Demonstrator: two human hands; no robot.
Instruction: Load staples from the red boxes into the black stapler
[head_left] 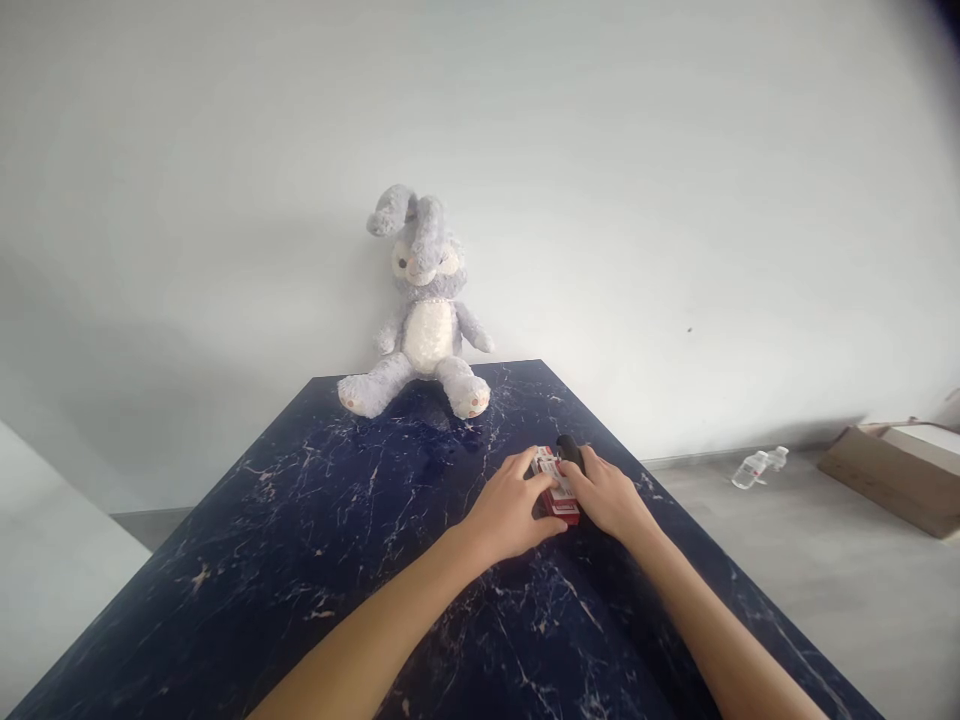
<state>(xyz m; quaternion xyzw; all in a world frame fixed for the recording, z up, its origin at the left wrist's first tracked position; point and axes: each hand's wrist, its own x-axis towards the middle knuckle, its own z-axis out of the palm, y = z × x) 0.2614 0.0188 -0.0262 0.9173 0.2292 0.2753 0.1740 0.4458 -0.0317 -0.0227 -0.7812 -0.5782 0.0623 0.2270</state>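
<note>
On the dark table, my left hand [510,508] grips a small red-and-white box [559,488] from its left side, with the thumb at the near end and fingers at the far end and top. My right hand [611,497] is closed over a black rounded object [570,451] lying against the box's right side. Its thumb reaches across onto the box top. Most of the black object is hidden under that hand, so I cannot tell its kind.
A grey-and-white plush rabbit [431,335] sits at the far end of the blue marbled table [375,510], against the wall. On the floor to the right lie clear plastic bottles [752,468] and an open cardboard box [889,478].
</note>
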